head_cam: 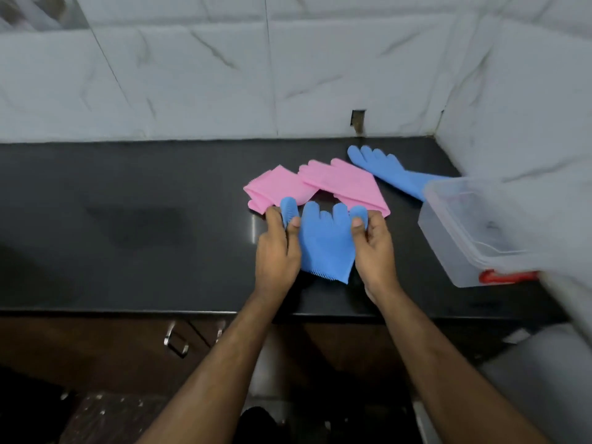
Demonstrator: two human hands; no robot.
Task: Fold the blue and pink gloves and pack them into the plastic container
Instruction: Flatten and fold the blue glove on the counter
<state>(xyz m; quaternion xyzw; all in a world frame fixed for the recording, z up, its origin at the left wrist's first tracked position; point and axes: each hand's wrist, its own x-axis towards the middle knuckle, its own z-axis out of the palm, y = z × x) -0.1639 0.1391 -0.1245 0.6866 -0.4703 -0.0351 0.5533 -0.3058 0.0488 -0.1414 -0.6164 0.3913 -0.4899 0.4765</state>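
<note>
Closest to the person, at 6 o'clock, a dark cabinet (96,341) with a metal handle (174,342) sits under the black counter (128,225).

On the counter in the middle lies a blue glove (323,248). It runs from 6 o'clock to 12 o'clock. Its finger tips point to 12 o'clock, away from the person, and its folded edge with little bristles faces 6 o'clock. No words can be read on it.

The left hand (277,251) is at the glove's 9 o'clock side. Its thumb and fingers are curled and pinch the outer blue finger there. The right hand (374,248) is at the 3 o'clock side. Its thumb and fingers pinch the outer blue finger on that side too. Both hands have fingers close together, clamped on the glove.

Just past the hands, at 12 o'clock, two pink gloves (314,185) lie folded flat, touching each other.

At 3 o'clock stands the clear plastic container (448,238) with no lid on and a red clip (506,277) at its near end. No label shows.

Farther away, at 1 o'clock, a second blue glove (387,171) lies flat. Its fingers point to 10 o'clock and its cuff goes behind the container.

At the back is a white marble wall (192,75).
</note>
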